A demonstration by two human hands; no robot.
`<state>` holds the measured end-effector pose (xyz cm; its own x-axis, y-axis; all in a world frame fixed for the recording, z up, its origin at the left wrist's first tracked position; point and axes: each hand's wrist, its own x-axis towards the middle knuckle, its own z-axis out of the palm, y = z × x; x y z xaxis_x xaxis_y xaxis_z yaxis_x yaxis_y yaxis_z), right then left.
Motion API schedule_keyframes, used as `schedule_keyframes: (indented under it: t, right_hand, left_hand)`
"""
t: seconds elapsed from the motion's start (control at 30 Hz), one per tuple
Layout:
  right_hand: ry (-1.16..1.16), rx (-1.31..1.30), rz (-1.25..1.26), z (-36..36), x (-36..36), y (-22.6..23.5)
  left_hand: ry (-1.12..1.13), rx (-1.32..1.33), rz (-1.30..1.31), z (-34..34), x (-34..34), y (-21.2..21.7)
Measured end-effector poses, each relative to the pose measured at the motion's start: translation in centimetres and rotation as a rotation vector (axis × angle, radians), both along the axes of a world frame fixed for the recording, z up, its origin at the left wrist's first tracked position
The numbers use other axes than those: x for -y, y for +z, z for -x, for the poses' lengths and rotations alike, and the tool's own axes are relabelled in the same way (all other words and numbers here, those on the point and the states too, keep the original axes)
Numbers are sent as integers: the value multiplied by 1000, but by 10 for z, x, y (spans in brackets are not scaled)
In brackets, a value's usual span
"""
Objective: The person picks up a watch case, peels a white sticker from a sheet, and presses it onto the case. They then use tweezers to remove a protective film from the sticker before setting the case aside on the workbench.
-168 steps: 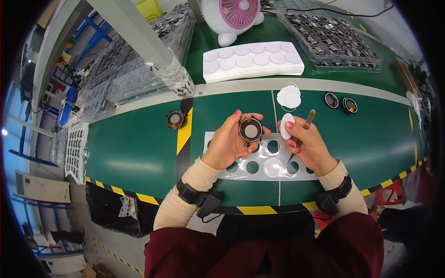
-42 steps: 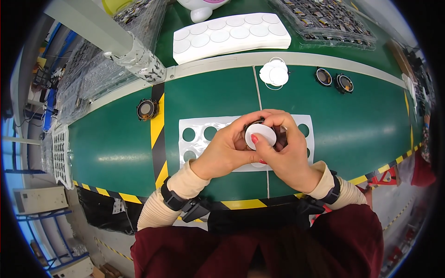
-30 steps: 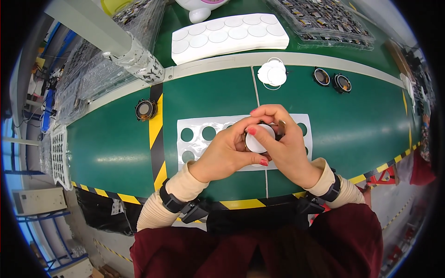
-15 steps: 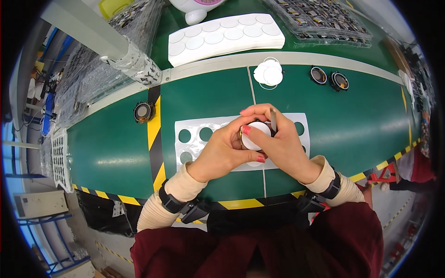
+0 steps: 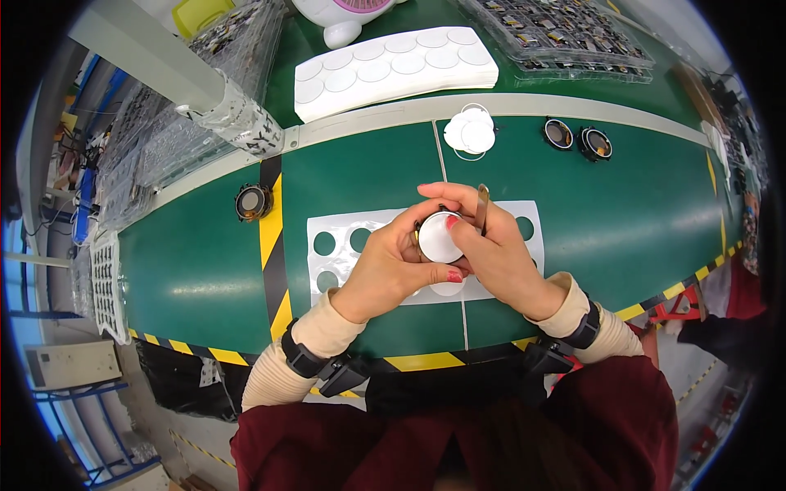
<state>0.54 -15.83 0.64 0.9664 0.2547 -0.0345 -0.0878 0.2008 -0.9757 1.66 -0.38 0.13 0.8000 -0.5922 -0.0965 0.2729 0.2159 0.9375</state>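
My left hand (image 5: 381,266) is closed around a round black watch case, whose face carries a white round sticker (image 5: 438,239). My right hand (image 5: 499,262) rests its thumb on the sticker's upper right edge, and its fingers curl behind the case. Between those fingers a narrow metal tool, seemingly tweezers (image 5: 481,209), points up. Beneath both hands lies a white sticker sheet (image 5: 337,259) with round holes where the green mat shows through. One white disc (image 5: 447,288) still sits on that sheet, partly covered by my fingers.
A stack of white sticker sheets (image 5: 397,69) lies beyond the pale rail. Loose white discs (image 5: 471,132) are piled in front of it. More watch cases (image 5: 595,143) sit at the far right, one watch case (image 5: 253,201) at left. Clear trays (image 5: 565,37) hold parts.
My right thumb has slid from the middle of the sticker to its upper right edge, uncovering more of the white face. Both hands stay over the sheet.
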Motion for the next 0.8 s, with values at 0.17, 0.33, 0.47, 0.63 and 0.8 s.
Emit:
schedule_keyframes:
  t: [0.17,0.33,0.47,0.63,0.8]
  right_hand:
    - [-52,-7,36,-5,3,7]
    - [-332,295,288,-10,19,7]
    - [-335,317,218,-11,28,6]
    - [-253,505,202,-6,25,5]
    - [-68,748,453,-7,17,5]
  left_hand:
    - [46,-39,173,-2,1,3]
    - [89,-278,204,-9,-10,2]
    - [165,-274,31,-12,-15,0]
    - [323,-264,3,-9,-3,4]
    - [236,-302,59,-7,-6,2]
